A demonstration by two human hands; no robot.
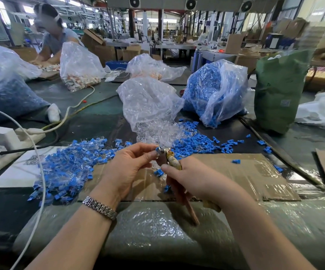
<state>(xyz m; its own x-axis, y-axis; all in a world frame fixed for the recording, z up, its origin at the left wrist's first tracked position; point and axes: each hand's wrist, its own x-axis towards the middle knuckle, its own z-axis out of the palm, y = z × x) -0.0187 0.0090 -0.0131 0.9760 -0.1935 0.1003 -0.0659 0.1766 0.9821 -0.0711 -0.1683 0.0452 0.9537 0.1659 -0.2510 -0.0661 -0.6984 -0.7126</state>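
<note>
Blue part (158, 149) is right at the nose of the pliers (164, 155), held above the cardboard sheet (235, 172) that lies mid-surface near the front edge. The left hand (130, 166) pinches it between thumb and forefinger. The right hand (193, 179) is wrapped round the taped handles, and one handle pokes out below the wrist. Can't tell whether the nose has bitten yet — fingers cover it.

Reads to me as a press/crimp step, seating the blue part with the tool. To do it well:
- keep the part square to the nose
- keep fingertips out of the bite
- one steady squeeze, no jerk; the clear plastic probably cracks if loaded skewed
- stay low over the cardboard so a dropped piece lands there, not in the wrong heap

Three heaps to keep apart:
- mixed blue-and-clear pieces (68, 166) toward the left edge
- loose blue caps (194, 143) just behind the hands
- clear pieces spilling from the open bag (150, 106) at mid-surface

The charger cable (43, 172) runs across the left heap — snag risk for the left forearm.
</note>
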